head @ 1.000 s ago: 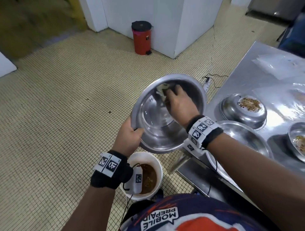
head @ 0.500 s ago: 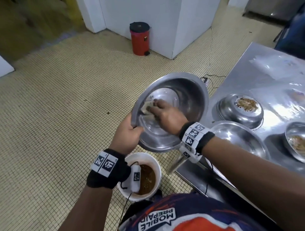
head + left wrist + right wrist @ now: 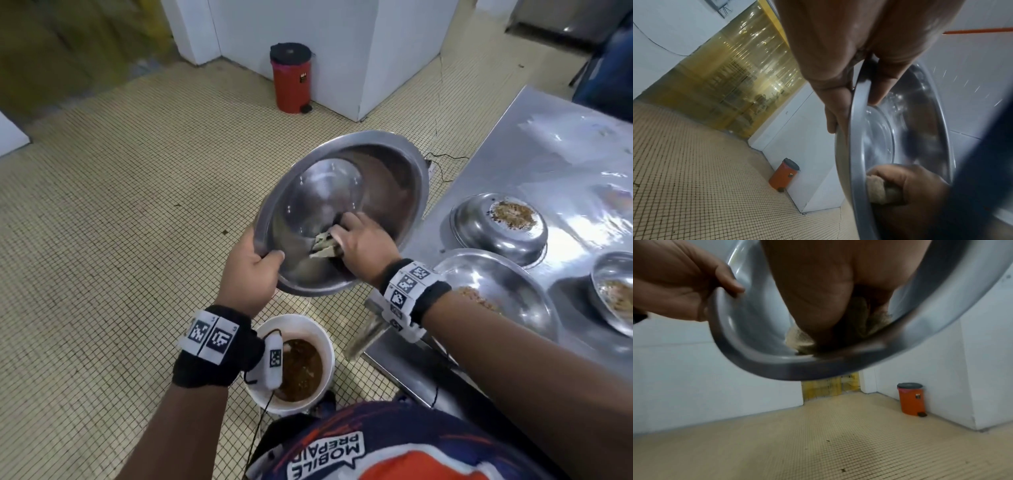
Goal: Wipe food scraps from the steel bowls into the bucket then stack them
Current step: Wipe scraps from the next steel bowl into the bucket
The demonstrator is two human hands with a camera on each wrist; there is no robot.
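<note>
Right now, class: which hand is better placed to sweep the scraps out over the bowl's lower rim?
The right hand: it grips the cloth inside the steel bowl, while the left hand holds its rim.

You have four steel bowls in sight — one bowl (image 3: 342,212) gripped at its rim by your left hand (image 3: 251,270), and three on the steel table (image 3: 565,144) off to the right of your right hand (image 3: 363,245). Of those three, one bowl (image 3: 498,229) stands upside down with scraps on its base, one bowl (image 3: 493,291) lies just beside your right wrist, and one bowl (image 3: 613,291) is cut off at the picture's edge. One cloth (image 3: 325,248) sits in your right hand. One white bucket (image 3: 325,339) stands below your left wrist. One red bin (image 3: 291,77) stands well beyond both hands — two hands in all.
</note>
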